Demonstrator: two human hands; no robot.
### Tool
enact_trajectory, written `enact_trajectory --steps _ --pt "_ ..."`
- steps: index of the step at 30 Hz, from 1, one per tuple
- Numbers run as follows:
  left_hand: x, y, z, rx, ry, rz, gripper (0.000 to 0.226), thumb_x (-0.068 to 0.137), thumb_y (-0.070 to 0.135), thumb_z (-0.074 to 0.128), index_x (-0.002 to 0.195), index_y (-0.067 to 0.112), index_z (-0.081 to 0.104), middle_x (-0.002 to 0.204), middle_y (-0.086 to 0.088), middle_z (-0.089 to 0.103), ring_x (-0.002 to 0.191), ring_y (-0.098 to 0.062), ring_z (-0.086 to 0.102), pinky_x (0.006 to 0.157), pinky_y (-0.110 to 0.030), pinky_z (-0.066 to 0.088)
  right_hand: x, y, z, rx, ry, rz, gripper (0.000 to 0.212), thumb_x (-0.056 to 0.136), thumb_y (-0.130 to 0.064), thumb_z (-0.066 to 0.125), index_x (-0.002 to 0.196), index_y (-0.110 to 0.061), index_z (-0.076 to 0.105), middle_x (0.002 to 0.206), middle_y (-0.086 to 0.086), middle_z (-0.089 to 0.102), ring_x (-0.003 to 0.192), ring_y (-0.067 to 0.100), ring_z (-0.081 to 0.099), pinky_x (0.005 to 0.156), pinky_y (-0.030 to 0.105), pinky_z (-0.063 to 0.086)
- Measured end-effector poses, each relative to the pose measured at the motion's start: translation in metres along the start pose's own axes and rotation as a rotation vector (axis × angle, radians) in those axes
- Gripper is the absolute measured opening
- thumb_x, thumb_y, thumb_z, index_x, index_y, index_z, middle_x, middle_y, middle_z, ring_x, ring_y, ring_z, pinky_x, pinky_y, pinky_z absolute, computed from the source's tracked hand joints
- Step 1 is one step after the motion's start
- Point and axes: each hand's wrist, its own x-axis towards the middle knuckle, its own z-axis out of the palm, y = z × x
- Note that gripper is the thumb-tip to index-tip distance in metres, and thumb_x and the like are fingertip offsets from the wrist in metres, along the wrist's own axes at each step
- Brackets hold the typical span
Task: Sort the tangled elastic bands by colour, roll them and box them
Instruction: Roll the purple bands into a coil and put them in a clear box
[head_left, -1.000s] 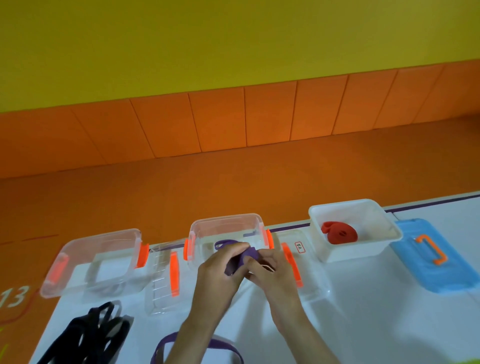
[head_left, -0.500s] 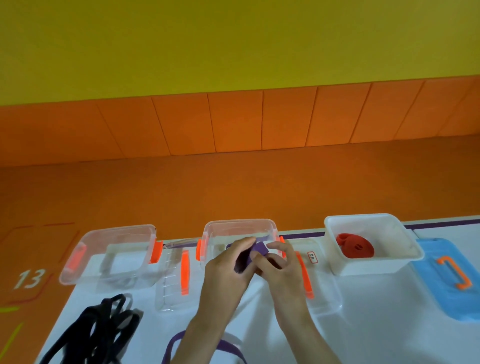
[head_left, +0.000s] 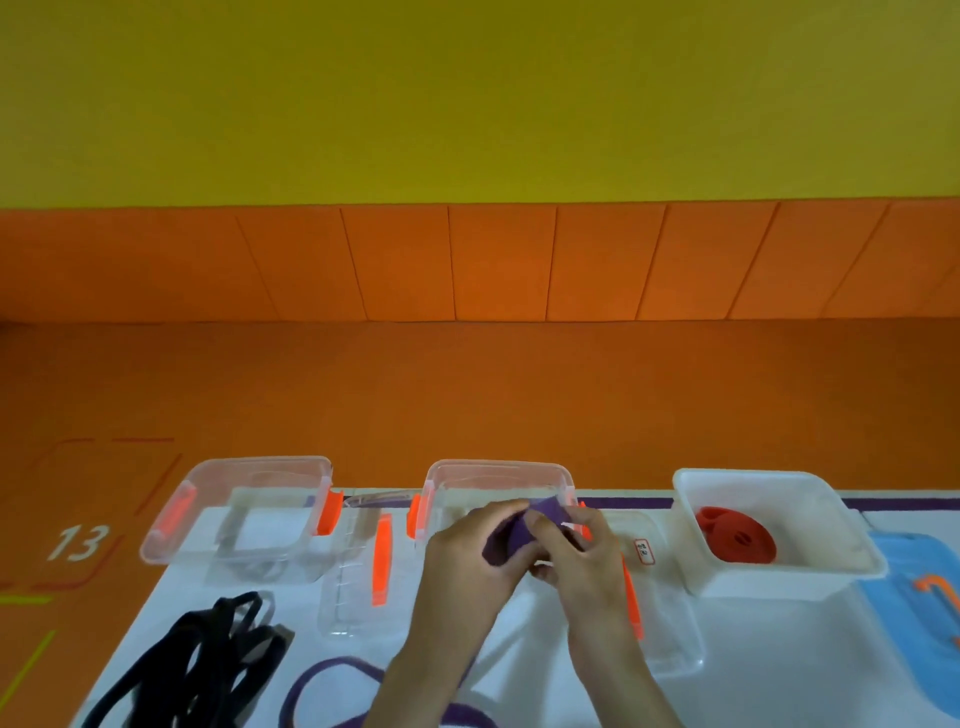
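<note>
Head camera looks down on a white worktop (head_left: 545, 670) where the left hand (head_left: 470, 558) and the right hand (head_left: 576, 553) meet over a purple band roll (head_left: 519, 532). Both hands pinch this roll between thumb and fingers, so each grip is closed narrow on purple elastic; the roll sits between the palms, held just above the near wall of the middle clear box (head_left: 498, 475). A loose purple tail (head_left: 332, 680) loops on the worktop below the left forearm, so the band appears only partly wound.

The relation that matters is short: the middle clear box lies directly beyond the fingertips, away from the person, with its open mouth facing up. The roll's flat face looks tilted toward the camera, though fingers cover much of it, so its axis cannot be read for sure. Neither hand is clearly nearer the box; both touch the roll at about the same reach.

Elsewhere, a red band roll (head_left: 737, 540) already rests in the white box (head_left: 779, 582) on the right, well apart from the hands. A tangle of black bands (head_left: 208, 660) lies at lower left, in front of the left clear box (head_left: 239, 519), which appears to hold no band. My judgement is that winding must finish before the roll goes forward into the box.
</note>
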Motion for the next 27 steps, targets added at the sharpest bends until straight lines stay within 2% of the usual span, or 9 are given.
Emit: enact_trajectory --steps 2,5,9,13,16,18,21,24,27 --pt "0.001 -0.002 -0.003 -0.069 -0.019 -0.059 0.032 0.084 0.025 0.091 0.115 0.027 0.081 0.105 0.021 0.080 0.099 -0.002 0.075 0.087 -0.018 0.058 0.001 -0.002 -0.001 -0.023 -0.006 0.002 0.018 0.091 -0.020 0.081 0.103 -0.014 0.068 0.085 0.008 0.081 0.072 0.014 0.076 0.068 0.034 0.057" --pt "0.001 -0.004 -0.007 -0.011 0.005 -0.020 0.033 0.084 0.020 0.090 0.114 0.028 0.082 0.102 0.023 0.079 0.095 0.002 0.074 0.084 -0.015 0.057 0.001 -0.003 -0.001 -0.098 -0.084 -0.027 0.007 0.094 -0.021 0.078 0.097 -0.017 0.073 0.083 -0.005 0.080 0.074 0.006 0.075 0.076 0.038 0.058" --pt "-0.001 -0.006 -0.009 0.014 0.061 0.034 0.036 0.083 0.013 0.090 0.115 0.027 0.081 0.104 0.022 0.079 0.094 0.002 0.074 0.083 -0.013 0.057 0.002 -0.008 -0.001 -0.096 -0.103 -0.100 0.007 0.089 -0.016 0.083 0.084 -0.020 0.080 0.078 0.004 0.079 0.074 0.016 0.075 0.074 0.032 0.064" --pt "0.000 0.000 -0.008 -0.026 0.060 0.026 0.035 0.084 0.027 0.090 0.117 0.032 0.080 0.108 0.025 0.078 0.102 0.001 0.073 0.087 -0.009 0.053 0.001 -0.004 -0.003 0.095 -0.033 -0.031 0.014 0.091 -0.017 0.081 0.102 -0.011 0.074 0.079 0.013 0.079 0.072 0.027 0.077 0.076 0.040 0.065" --pt "0.003 0.001 -0.008 -0.122 -0.013 -0.075 0.031 0.083 0.028 0.090 0.111 0.038 0.081 0.103 0.027 0.078 0.101 -0.005 0.075 0.086 -0.016 0.056 -0.002 -0.002 -0.005 0.099 -0.073 0.015 0.014 0.099 -0.020 0.072 0.105 -0.008 0.072 0.079 0.014 0.076 0.070 0.022 0.074 0.072 0.037 0.062" --pt "0.003 0.000 -0.006 -0.108 -0.020 -0.073 0.031 0.081 0.021 0.090 0.107 0.036 0.082 0.099 0.026 0.079 0.097 -0.006 0.076 0.083 -0.016 0.056 -0.006 -0.002 -0.006 0.041 -0.095 -0.029 0.004 0.099 -0.017 0.071 0.102 -0.018 0.073 0.085 0.009 0.078 0.078 0.021 0.076 0.074 0.035 0.062" --pt "0.000 -0.002 -0.006 -0.059 0.057 -0.040 0.033 0.079 0.011 0.090 0.104 0.031 0.083 0.096 0.025 0.079 0.092 -0.003 0.076 0.080 -0.012 0.056 -0.009 -0.007 -0.006 -0.095 -0.163 -0.145 0.024 0.091 -0.011 0.080 0.094 -0.034 0.075 0.092 0.001 0.080 0.087 0.019 0.078 0.077 0.032 0.064" --pt "-0.001 -0.001 -0.007 -0.049 0.107 -0.007 0.036 0.077 0.011 0.093 0.107 0.028 0.082 0.101 0.027 0.078 0.095 0.001 0.075 0.082 -0.006 0.052 -0.013 -0.010 -0.006 -0.025 -0.128 -0.132 0.026 0.089 -0.006 0.082 0.104 -0.025 0.071 0.088 0.009 0.081 0.083 0.024 0.080 0.072 0.026 0.062" --pt "-0.003 0.005 -0.008 -0.131 0.063 -0.035 0.038 0.079 0.016 0.094 0.112 0.029 0.082 0.105 0.024 0.079 0.102 -0.004 0.076 0.087 -0.012 0.055 -0.015 -0.005 -0.008 0.245 -0.093 0.018 0.016 0.096 -0.007 0.073 0.107 -0.008 0.062 0.083 0.019 0.078 0.078 0.029 0.078 0.073 0.033 0.063"
